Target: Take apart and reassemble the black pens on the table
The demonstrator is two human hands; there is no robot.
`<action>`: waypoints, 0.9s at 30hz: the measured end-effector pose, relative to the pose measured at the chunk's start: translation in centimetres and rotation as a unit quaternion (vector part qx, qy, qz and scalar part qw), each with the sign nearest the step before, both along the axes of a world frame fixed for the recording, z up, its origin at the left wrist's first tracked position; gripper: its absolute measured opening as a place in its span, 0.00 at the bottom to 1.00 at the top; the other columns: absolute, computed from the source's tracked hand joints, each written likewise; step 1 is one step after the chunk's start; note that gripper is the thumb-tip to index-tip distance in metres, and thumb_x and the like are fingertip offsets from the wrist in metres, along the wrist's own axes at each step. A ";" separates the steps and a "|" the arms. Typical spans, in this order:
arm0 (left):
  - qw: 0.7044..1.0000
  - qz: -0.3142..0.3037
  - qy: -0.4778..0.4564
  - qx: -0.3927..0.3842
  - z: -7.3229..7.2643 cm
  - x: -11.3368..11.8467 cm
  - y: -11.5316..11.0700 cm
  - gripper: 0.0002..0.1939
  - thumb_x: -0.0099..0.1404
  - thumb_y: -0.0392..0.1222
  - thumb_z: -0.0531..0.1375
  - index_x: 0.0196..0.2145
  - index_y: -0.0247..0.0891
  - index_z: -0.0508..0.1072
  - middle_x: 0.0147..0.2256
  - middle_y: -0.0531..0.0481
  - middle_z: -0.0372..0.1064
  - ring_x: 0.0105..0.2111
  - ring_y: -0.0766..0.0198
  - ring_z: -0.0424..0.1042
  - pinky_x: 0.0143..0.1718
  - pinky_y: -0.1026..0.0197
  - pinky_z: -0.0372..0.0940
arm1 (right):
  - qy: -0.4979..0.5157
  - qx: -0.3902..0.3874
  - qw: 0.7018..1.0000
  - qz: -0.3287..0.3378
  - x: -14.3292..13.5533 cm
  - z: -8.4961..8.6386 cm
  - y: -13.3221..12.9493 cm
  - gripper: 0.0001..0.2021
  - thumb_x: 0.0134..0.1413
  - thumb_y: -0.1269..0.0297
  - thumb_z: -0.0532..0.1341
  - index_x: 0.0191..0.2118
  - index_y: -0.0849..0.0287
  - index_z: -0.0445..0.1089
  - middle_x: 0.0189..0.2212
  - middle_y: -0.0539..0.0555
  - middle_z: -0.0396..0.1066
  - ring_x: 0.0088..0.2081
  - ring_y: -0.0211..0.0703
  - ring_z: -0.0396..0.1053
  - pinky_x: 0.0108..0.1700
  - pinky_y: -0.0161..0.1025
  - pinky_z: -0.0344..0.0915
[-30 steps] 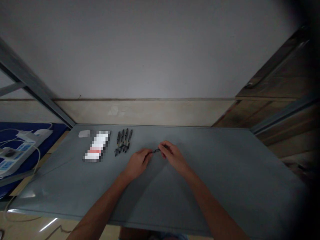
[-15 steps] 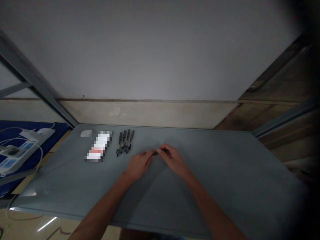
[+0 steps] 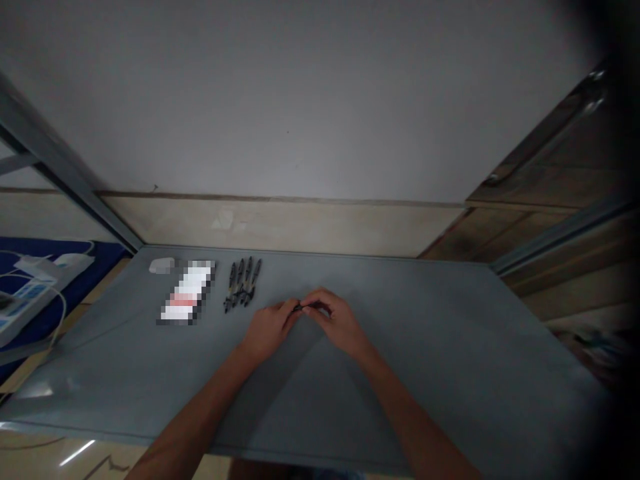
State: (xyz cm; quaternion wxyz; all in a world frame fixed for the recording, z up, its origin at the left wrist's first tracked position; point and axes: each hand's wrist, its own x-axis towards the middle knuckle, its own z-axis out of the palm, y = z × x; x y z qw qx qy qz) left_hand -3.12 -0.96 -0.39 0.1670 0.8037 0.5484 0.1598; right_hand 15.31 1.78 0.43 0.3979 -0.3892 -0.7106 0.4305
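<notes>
Over the middle of the grey table, both my hands meet at a thin black pen (image 3: pixel 299 307), mostly covered by fingers. My left hand (image 3: pixel 270 328) is closed round its left part, thumb and fingers pressed together. From the other side, my right hand (image 3: pixel 336 321) pinches the right end between thumb and fingertips. Left of my hands, several dark pens (image 3: pixel 242 283) with lighter middle sections lie side by side on the table, pointing away from me.
A phone with a pixelated screen (image 3: pixel 187 293) lies left of the pens, with a small whitish object (image 3: pixel 162 265) behind it. White power strips (image 3: pixel 37 293) with cables rest on a blue surface at the far left. The grey table (image 3: pixel 450 347) ends at a wall (image 3: pixel 310 223) behind.
The view has turned slightly right, so everything sits further left in the picture. My hands stay together at the pen, with the right fingers now pinching nearer its tip.
</notes>
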 end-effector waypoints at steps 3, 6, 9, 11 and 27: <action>1.000 0.022 0.008 0.004 0.0 -0.4 0.2 0.20 0.72 0.52 0.42 0.48 0.44 0.68 0.35 0.47 0.74 0.33 0.59 0.74 0.32 0.63 0.61 | 0.008 0.034 0.999 -0.015 0.5 0.4 0.3 0.07 0.57 0.66 0.59 0.32 0.53 0.75 0.39 0.54 0.71 0.43 0.44 0.69 0.48 0.42 0.65; 0.999 0.028 0.007 0.015 0.0 -0.6 0.5 0.20 0.72 0.51 0.42 0.45 0.43 0.70 0.34 0.47 0.73 0.33 0.59 0.73 0.33 0.62 0.61 | 0.014 0.034 0.999 -0.025 1.0 0.5 0.6 0.07 0.57 0.66 0.59 0.32 0.53 0.75 0.39 0.54 0.71 0.43 0.44 0.69 0.47 0.42 0.65; 0.999 0.028 -0.009 0.039 0.0 -0.5 0.6 0.19 0.73 0.47 0.42 0.42 0.39 0.69 0.37 0.45 0.72 0.36 0.59 0.72 0.37 0.61 0.61 | 0.018 0.026 0.999 -0.035 1.1 0.4 0.7 0.06 0.56 0.65 0.59 0.33 0.54 0.74 0.39 0.54 0.71 0.42 0.44 0.70 0.45 0.41 0.65; 0.998 0.032 -0.016 0.050 0.1 -0.4 0.5 0.18 0.72 0.45 0.42 0.39 0.37 0.69 0.37 0.44 0.71 0.36 0.59 0.71 0.37 0.61 0.60 | 0.014 0.019 0.999 -0.047 1.0 0.4 0.6 0.06 0.57 0.64 0.59 0.35 0.53 0.74 0.39 0.54 0.71 0.42 0.44 0.70 0.43 0.41 0.66; 0.980 0.191 -0.008 0.047 -0.1 -1.1 1.1 0.27 0.69 0.57 0.46 0.22 0.38 0.70 0.21 0.46 0.68 0.21 0.63 0.66 0.25 0.63 0.48 | -0.062 -0.009 0.983 -0.171 1.5 -2.2 1.9 0.07 0.56 0.65 0.57 0.38 0.55 0.71 0.37 0.54 0.73 0.36 0.43 0.70 0.38 0.40 0.65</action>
